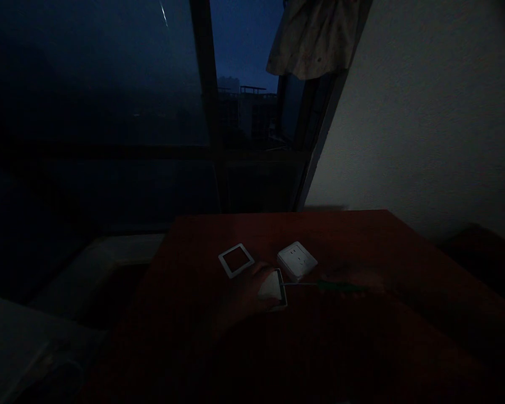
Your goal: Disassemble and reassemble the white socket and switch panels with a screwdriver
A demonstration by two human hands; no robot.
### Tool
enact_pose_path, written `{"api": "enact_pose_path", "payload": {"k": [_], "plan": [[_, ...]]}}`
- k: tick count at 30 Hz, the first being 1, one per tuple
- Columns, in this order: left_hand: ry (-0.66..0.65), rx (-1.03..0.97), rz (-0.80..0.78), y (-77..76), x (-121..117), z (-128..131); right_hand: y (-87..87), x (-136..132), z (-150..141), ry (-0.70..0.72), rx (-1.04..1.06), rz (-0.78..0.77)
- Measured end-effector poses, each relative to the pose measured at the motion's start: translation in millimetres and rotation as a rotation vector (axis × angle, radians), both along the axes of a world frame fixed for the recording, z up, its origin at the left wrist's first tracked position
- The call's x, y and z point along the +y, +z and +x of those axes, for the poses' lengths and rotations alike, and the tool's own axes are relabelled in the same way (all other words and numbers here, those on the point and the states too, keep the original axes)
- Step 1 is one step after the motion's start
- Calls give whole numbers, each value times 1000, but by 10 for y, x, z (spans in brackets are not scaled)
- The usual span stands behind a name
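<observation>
My left hand (246, 292) is closed around a white wall socket (271, 286), which is tilted so that one side faces right. In my right hand (357, 278) lies a screwdriver (340, 286) with a green handle and a thin metal shaft. The shaft points left, and its tip meets the right side of the held socket; the exact contact point is too dark to make out. Just behind my left hand a white square frame (224, 266) rests flat on the table. Another white socket (297, 259), its slots facing up, sits behind the screwdriver shaft.
The reddish-brown table (349, 230) reaches back to a dark-framed window (216, 168). A pale wall (412, 123) rises at the right, and a cloth (315, 39) hangs by the window. The room is very dim, so the lower part of the view is hard to read.
</observation>
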State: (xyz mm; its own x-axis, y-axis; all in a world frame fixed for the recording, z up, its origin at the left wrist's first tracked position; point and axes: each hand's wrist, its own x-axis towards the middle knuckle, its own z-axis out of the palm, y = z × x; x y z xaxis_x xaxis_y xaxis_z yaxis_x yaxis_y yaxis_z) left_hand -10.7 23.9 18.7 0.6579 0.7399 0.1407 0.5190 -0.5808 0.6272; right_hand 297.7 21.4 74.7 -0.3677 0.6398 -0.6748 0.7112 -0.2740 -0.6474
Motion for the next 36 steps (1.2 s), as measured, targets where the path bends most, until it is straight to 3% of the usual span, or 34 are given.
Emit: {"api": "enact_pose_path", "payload": {"k": [3,5,9,11,14,17,21,23,29,34,36], "plan": [[12,0,-5,12,-12,4,-186,-167,0,-90,57,-7],[10,-7,-13,22,-18,6,-187,-213,-53,-102,82,54],[-19,-26,-23,33,-22,21,66,-148,-201,121,86,310],[-10,-36,-33,29,-22,32,197,-105,-233,204,71,365],[9,-64,-52,29,-15,29,242,-132,-193,160,75,356],[116,-100,-28,65,35,-42,125,-274,-107,52,54,382],[386,-57,53,119,191,-286,-44,-504,-47,-5,42,399],[435,-13,71,119,270,-432,-86,-591,-50,-33,31,392],[349,100,101,85,358,-650,-64,-684,-101,-23,28,446],[304,57,174,113,303,-570,65,-633,-166,45,36,525],[246,48,135,131,250,-508,134,-597,-209,73,36,554]]}}
